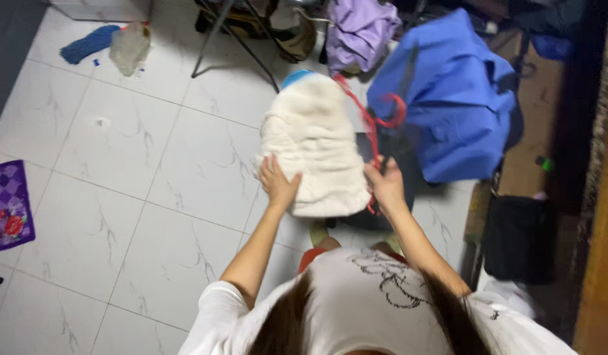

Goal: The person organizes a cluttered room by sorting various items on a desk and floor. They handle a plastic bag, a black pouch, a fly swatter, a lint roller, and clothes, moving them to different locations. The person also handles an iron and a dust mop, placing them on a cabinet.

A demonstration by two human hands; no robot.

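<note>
A fluffy cream-white cloth (314,141) hangs in front of me over the tiled floor. My left hand (277,183) grips its lower left edge. At the cloth's right edge my right hand (384,184) holds it together with a thin red strap (373,125) that loops up beside it. A blue round object (297,77) peeks out just above the cloth. My white printed shirt and long hair fill the bottom of the view.
A large blue cloth (451,95) and a purple garment (360,29) lie heaped at the upper right. A blue mop head (88,43) lies at the upper left beside a pale bag. A purple mat (7,204) borders the left edge. A black bin (519,236) stands right.
</note>
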